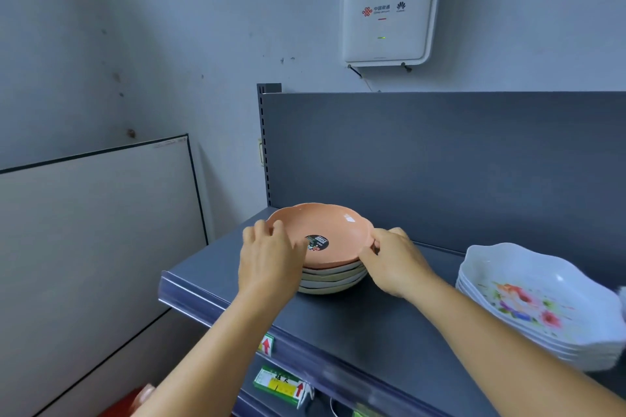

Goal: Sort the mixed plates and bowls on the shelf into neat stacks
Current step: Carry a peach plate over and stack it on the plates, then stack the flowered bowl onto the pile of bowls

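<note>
A salmon-pink scalloped plate (333, 230) with a round dark label tops a short stack of cream plates (330, 279) at the left end of the grey shelf (379, 318). My left hand (271, 259) grips the pink plate's left rim, fingers curled over the edge. On the right rim my right hand (394, 259) pinches the same plate. A stack of white scalloped plates with a flower print (538, 301) stands at the right end of the shelf.
The shelf's dark back panel (440, 162) rises behind the stacks. A white router box (389, 8) hangs on the wall above. A white board (101, 230) leans at the left. Price tags (281, 382) hang on the lower shelf edge.
</note>
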Available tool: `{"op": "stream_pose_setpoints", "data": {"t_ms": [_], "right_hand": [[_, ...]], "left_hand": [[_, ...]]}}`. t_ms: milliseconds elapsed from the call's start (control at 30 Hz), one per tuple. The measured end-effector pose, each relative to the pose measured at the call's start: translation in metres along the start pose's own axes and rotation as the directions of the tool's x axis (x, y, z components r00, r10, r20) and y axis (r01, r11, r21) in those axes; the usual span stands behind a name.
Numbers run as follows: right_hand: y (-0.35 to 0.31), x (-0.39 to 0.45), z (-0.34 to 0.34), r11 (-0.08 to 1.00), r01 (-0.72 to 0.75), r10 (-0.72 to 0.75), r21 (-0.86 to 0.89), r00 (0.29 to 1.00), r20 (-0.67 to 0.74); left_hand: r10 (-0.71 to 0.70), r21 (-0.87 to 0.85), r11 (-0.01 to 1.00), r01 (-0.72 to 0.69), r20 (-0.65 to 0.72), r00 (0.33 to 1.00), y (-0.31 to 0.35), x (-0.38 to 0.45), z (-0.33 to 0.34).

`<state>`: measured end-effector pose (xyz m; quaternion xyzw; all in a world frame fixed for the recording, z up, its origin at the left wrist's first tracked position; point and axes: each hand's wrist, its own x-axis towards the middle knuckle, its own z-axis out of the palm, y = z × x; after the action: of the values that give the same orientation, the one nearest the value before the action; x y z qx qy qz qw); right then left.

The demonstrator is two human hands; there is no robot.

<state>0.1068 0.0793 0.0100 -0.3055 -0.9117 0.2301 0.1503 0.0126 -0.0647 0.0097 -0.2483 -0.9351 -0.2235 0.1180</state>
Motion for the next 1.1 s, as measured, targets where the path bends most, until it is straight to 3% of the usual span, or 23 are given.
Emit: {"op": "stream_pose_setpoints", "data": {"t_ms": [133, 333, 567, 1100], "right_hand": [[0.010, -0.024, -0.018, 0.966, 0.132, -0.133, -0.222, 0.991, 0.013], [0.050, -0.061, -0.052, 0.934, 0.083, -0.109, -0.348, 0.993, -0.055], [0.121, -0.121, -0.105, 0.932, -0.082, 0.019, -0.353, 0.984, -0.177], [0.305, -0.325, -0.232, 0.839, -0.444, 0.376, -0.315, 0.891, -0.253]], "left_hand": [[0.285, 0.134, 0.947, -0.291, 0.059, 0.957, 0.028, -0.016, 0.002], [0.500, 0.125, 0.849, -0.514, 0.123, 0.857, 0.081, -0.043, 0.012], [0.652, 0.000, 0.752, -0.659, 0.146, 0.744, 0.158, -0.090, 0.020], [0.861, -0.181, 0.503, -0.845, 0.189, 0.472, 0.365, -0.286, 0.041]]}}
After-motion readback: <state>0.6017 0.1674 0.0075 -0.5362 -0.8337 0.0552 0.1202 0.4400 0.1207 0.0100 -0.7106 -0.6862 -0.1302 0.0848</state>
